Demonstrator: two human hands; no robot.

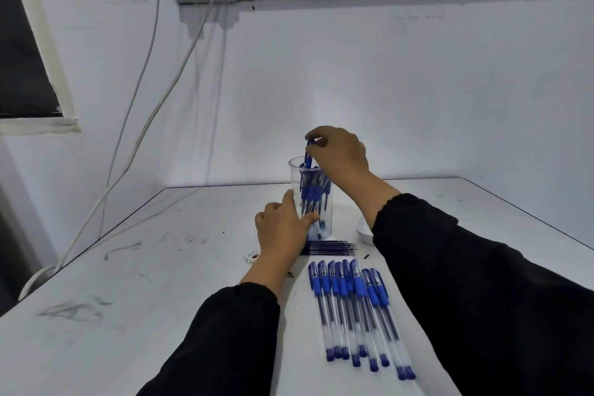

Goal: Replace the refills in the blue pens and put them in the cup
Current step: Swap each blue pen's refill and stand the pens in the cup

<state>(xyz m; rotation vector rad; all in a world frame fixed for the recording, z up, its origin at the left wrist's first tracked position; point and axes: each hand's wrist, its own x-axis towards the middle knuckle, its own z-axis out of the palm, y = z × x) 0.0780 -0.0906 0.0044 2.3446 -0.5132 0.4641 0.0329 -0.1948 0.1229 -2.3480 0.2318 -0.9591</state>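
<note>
pen going into cup – tip-over and jam risks

landmark is the clear cup (311, 199), standing upright on the white table (180, 267). left of the cup: the left hand (283, 228) wraps its lower wall, thumb in front, fingers round the far side, so it is gripping and steadying. if that grip slackens, the tall, narrow, pen-loaded cup could likely tip.

at the cup mouth: the right hand (337, 151) pinches the cap end of a blue pen (309, 156), its lower part already inside among the pens that are in there. crowded; the tip may snag on them and lever the cup over, or stand proud.

just in front of the cup: loose refills (331, 247), could roll if the wrist brushes them.

further front, slightly right: a row of pens (353, 309) lying flat, close under the right sleeve (466, 283), which may sweep them on withdrawal.
</note>
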